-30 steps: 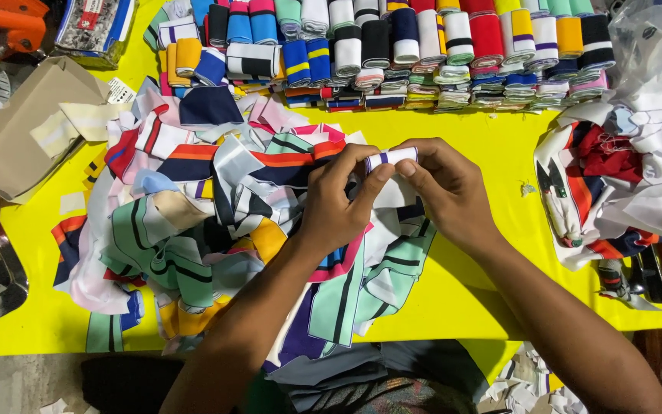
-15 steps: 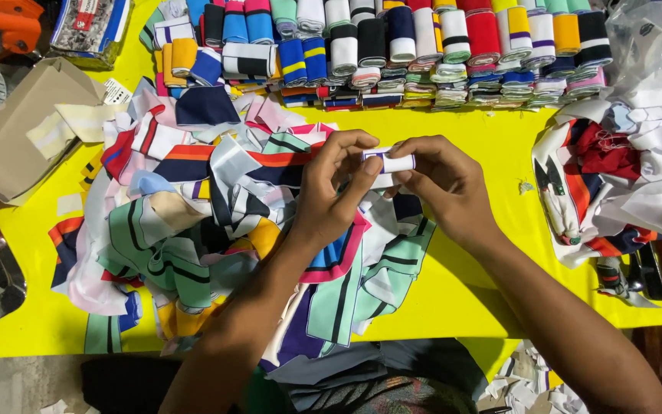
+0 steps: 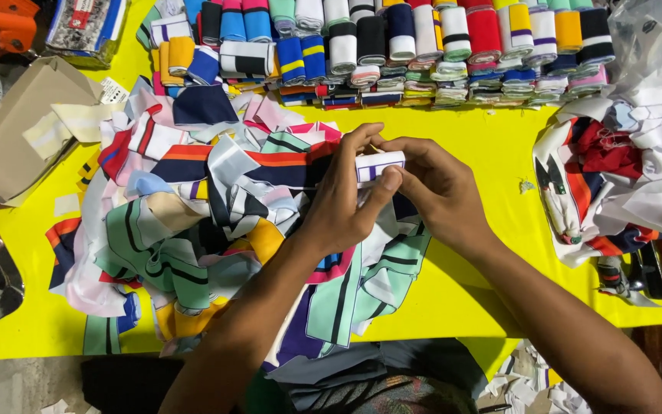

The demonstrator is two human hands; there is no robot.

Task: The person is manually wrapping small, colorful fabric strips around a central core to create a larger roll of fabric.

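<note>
A yellow counter [image 3: 461, 138] carries a loose fabric pile [image 3: 208, 222]. Above it, the left hand [image 3: 346, 203] and right hand [image 3: 438, 192] pinch a white folded strip [image 3: 379, 165], lying left-right.

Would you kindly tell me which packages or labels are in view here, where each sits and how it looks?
Cardboard box: left edge of the yellow table, brown, pale tape strips on it.
Wrapped packet: top left, flat, blue-edged, red and white patch.
Clear plastic bag: top right, crumpled, transparent.
Small white tag: beside the box, rectangular.
</note>
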